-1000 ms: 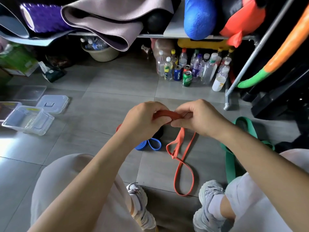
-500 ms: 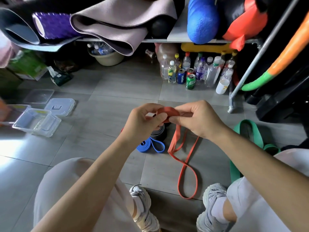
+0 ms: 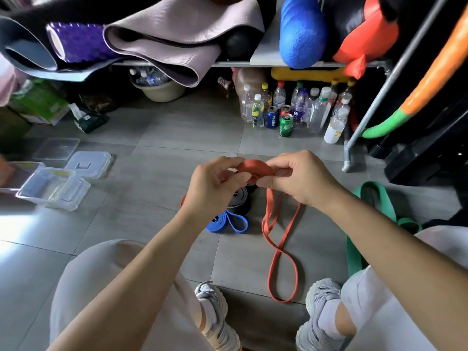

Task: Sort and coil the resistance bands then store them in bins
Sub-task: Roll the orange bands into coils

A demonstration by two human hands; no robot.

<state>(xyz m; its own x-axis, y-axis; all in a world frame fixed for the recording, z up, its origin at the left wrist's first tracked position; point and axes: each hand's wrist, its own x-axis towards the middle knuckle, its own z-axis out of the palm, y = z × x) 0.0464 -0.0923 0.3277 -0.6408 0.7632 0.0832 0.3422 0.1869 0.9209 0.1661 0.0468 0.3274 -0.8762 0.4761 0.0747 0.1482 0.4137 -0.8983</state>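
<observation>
Between my two grips, held up over the floor (image 3: 152, 198): orange band (image 3: 255, 167), one end rolled into a small flat coil. Left grip (image 3: 215, 184) pinches the coil's left edge, thumb and fingertips curled on it. Right grip (image 3: 301, 181) pinches the right edge the same way. Both are closed on the band, so neither hand is free.

Handling, my read: light, soft rubber strap with no stiffness of its own, and springy. The coil likely unwinds if either pinch slackens. Probably tacky rather than slippery, so the wraps should hold under pressure. Best hold is on the coil's flat faces, thumb across the outer wrap, other hand feeding the tail.

Tail drops from under the right grip as two strands, crosses once, and ends in a loop lying on the floor between my shoes (image 3: 321, 300). Most of the band is unrolled, so I judge this one is early.

Further out: black band (image 3: 239, 202) and blue band (image 3: 228, 221) lie on the floor just past my left wrist. Green band (image 3: 379, 206) lies loose by my right knee. Clear bins (image 3: 53, 188) sit well apart on the left.
</observation>
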